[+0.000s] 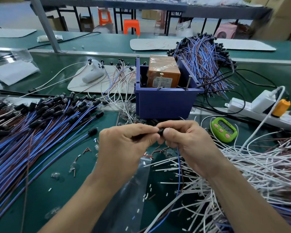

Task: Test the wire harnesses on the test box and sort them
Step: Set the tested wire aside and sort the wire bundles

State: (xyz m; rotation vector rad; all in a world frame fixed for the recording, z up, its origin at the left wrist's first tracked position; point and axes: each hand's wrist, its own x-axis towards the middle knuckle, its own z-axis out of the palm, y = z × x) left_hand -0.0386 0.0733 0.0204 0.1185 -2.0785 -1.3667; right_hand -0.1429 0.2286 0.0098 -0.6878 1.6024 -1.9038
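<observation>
One harness (178,165) was at the frame's centre. The left hand (124,145) and right hand (188,145) both pinched its one black connector (161,131). Just above stood one blue bin (165,105) holding one orange box (163,71), with two screws (160,81) at its rim. One green timer (223,129) lay at right.

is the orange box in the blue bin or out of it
In: the orange box sits inside the blue bin, the bin's walls around it and its top showing above the rim.
</observation>
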